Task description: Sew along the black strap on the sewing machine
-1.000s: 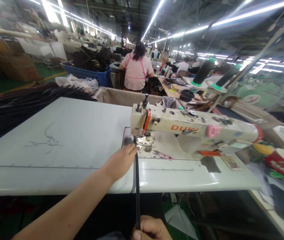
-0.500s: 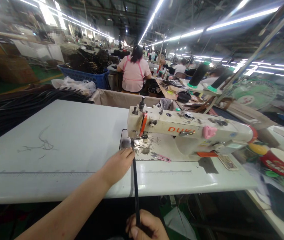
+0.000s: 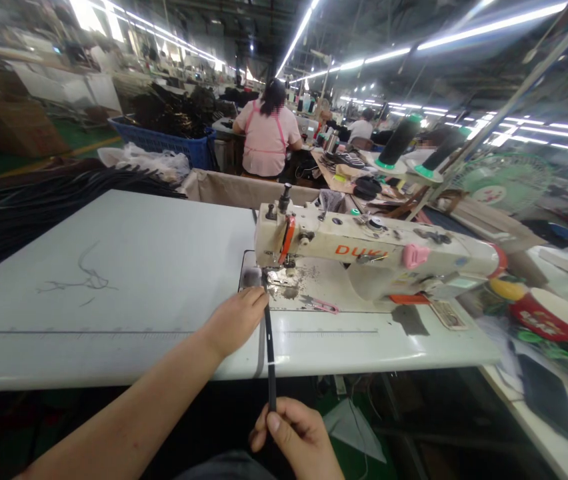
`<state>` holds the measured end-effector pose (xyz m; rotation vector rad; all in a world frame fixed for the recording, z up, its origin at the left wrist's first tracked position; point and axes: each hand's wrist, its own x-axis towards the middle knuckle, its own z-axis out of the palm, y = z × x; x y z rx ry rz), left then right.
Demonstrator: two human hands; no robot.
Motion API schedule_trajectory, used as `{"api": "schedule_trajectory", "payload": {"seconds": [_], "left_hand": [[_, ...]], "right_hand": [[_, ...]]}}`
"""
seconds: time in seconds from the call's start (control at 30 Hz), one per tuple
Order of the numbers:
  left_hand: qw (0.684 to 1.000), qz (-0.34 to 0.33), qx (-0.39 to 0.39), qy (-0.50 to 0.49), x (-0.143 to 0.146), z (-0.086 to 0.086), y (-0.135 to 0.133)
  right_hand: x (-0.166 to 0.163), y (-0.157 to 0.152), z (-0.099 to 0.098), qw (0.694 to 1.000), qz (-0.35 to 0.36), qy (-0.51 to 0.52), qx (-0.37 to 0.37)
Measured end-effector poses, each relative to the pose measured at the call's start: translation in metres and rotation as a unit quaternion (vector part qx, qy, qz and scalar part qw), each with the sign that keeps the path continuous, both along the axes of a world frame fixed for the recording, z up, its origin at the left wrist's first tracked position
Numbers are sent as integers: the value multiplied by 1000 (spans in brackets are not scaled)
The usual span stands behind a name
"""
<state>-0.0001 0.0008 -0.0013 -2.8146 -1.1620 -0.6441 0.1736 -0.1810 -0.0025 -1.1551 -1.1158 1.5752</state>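
Observation:
A narrow black strap [image 3: 269, 347] runs from the needle of a cream sewing machine [image 3: 364, 257] back over the table's front edge. My left hand [image 3: 237, 320] rests on the white table beside the strap, its curled fingertips pressing the strap just in front of the presser foot. Below the table edge, my right hand [image 3: 297, 437] pinches the strap's near end between thumb and fingers and holds it taut.
Pink thread snips [image 3: 321, 305] lie on the machine bed. A heap of black straps [image 3: 39, 200] covers the far left of the white table [image 3: 114, 267]. A red cup [image 3: 549, 320] and clutter sit at right. A person in pink sits at a table ahead.
The strap has fed forward toward the needle, so the length between my hands is shorter. My right hand has risen toward the table edge with it. My left hand stays by the presser foot.

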Motion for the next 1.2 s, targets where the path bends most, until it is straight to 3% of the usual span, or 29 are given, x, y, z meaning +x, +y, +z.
{"api": "schedule_trajectory", "payload": {"seconds": [0.27, 0.47, 0.73, 1.2], "left_hand": [[1000, 1, 2, -5, -1, 4, -1], [1000, 7, -1, -5, -1, 3, -1], [1000, -1, 11, 21, -1, -1, 0], [1000, 0, 15, -11, 2, -6, 3]], "right_hand": [[3, -5, 9, 1000, 8, 16, -7], [3, -5, 6, 1000, 7, 12, 3], [6, -1, 16, 999, 46, 1, 17], [10, 3, 7, 996, 83, -13, 11]]}}
